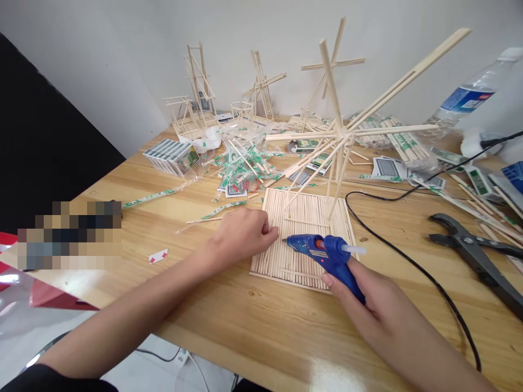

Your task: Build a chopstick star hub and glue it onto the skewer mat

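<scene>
My right hand [368,299] grips a blue hot glue gun [335,261] with a translucent glue stick poking out of its rear. The nozzle points left, over a square mat of pale wooden sticks [302,245]. My left hand [241,231] is closed, knuckles up, at the mat's left edge; its curled fingers hide whatever they may hold. Two thin sticks lie crosswise on the mat. A windmill-like stick structure [341,133] with long arms rises from the mat's far part on slanted legs.
Dark-handled pliers [469,239] lie at the right, beside a black cable [408,256]. Behind are torn plastic wrappers [241,158], a stack of card boxes [171,155], other stick models [259,87] and a tilted water bottle [474,92]. A card piece [158,256] lies left of my forearm.
</scene>
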The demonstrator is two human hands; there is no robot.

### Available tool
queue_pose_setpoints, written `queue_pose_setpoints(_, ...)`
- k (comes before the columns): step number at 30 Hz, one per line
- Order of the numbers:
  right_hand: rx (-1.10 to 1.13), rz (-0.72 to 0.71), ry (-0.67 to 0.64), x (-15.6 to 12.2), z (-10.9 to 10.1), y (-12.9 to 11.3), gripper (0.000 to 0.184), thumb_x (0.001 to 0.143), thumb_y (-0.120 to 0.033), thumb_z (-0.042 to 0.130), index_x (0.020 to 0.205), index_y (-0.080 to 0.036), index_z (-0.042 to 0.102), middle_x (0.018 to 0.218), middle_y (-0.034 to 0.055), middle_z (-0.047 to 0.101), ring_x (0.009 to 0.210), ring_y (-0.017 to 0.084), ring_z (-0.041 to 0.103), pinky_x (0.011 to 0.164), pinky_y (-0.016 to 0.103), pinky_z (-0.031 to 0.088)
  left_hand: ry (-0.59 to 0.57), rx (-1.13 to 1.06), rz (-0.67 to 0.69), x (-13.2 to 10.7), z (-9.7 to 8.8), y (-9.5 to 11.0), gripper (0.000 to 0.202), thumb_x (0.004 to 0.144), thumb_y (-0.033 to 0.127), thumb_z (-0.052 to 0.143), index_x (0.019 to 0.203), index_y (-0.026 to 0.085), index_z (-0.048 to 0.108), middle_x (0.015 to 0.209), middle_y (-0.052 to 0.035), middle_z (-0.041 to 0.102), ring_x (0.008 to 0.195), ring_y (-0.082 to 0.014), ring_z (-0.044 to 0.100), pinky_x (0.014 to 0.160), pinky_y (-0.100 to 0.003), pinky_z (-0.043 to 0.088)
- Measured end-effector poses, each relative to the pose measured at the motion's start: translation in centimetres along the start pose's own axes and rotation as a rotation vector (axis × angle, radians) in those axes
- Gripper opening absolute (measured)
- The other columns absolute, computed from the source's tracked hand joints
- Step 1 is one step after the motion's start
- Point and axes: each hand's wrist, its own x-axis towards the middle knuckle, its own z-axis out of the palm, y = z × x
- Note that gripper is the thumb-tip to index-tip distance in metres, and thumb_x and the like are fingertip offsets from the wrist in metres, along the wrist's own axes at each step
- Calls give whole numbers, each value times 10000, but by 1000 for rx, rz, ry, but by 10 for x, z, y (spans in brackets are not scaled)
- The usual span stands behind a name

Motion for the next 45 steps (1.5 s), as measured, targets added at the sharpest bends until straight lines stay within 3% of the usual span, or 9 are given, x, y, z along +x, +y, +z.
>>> queue_pose_setpoints(7, 54, 0, -56, -7, -1, -1, 271, 979, -472, 468, 933, -250, 617, 813, 72, 735, 678, 211, 683, 612, 317, 548, 6, -3, 23, 1, 0, -1, 263, 838, 381, 530, 675, 213, 652, 645, -45, 690, 633, -213, 637, 573, -304, 388)
queue_pose_setpoints(11, 38, -15, -45, -8, -1, -1, 272, 974, -469, 480, 906, -256, 634, 763, 61, 735, 635, 208, 690, 574, 298, 555, 9, -1, 23, 1, 0, -2, 228, 822, 345, 538, 679, 210, 653, 667, -44, 703, 661, -213, 653, 599, -302, 418)
queue_pose_setpoints(16, 3, -27, -27, -12, -3, -1, 275, 964, -478, 516, 830, -265, 629, 730, 56, 737, 606, 208, 693, 567, 286, 564, 5, 7, 36, 0, -2, -1, 247, 815, 413, 563, 718, 218, 679, 656, -51, 704, 678, -246, 669, 625, -330, 447)
queue_pose_setpoints(21, 2, -51, -50, -16, -4, -1, 245, 970, -464, 513, 1012, -279, 669, 858, 53, 775, 735, 223, 740, 623, 288, 594, 9, 15, 54, 1, 0, -2, 234, 813, 378, 538, 705, 215, 667, 671, -49, 719, 660, -235, 664, 601, -319, 410)
queue_pose_setpoints(32, -46, -97, -60, -18, -6, 1, 233, 965, -440, 519, 1029, -298, 693, 850, 56, 775, 816, 268, 758, 589, 317, 602, 30, 54, 72, -2, -1, -2, 271, 829, 348, 495, 686, 204, 675, 678, -65, 727, 628, -216, 643, 571, -310, 365)
queue_pose_setpoints(40, -92, -129, -27, -23, -8, -1, 283, 983, -409, 493, 1128, -261, 685, 1039, 81, 792, 887, 259, 767, 615, 293, 613, 18, 19, 47, 0, 0, -3, 304, 835, 413, 520, 686, 207, 686, 675, -66, 727, 652, -227, 652, 586, -311, 378)
queue_pose_setpoints(45, -55, -82, -57, -19, -12, -1, 302, 977, -431, 491, 1109, -261, 703, 937, 68, 795, 840, 246, 764, 583, 271, 602, 23, 20, 45, -1, -1, -2, 266, 811, 346, 507, 657, 204, 671, 681, -66, 734, 638, -221, 643, 572, -310, 338)
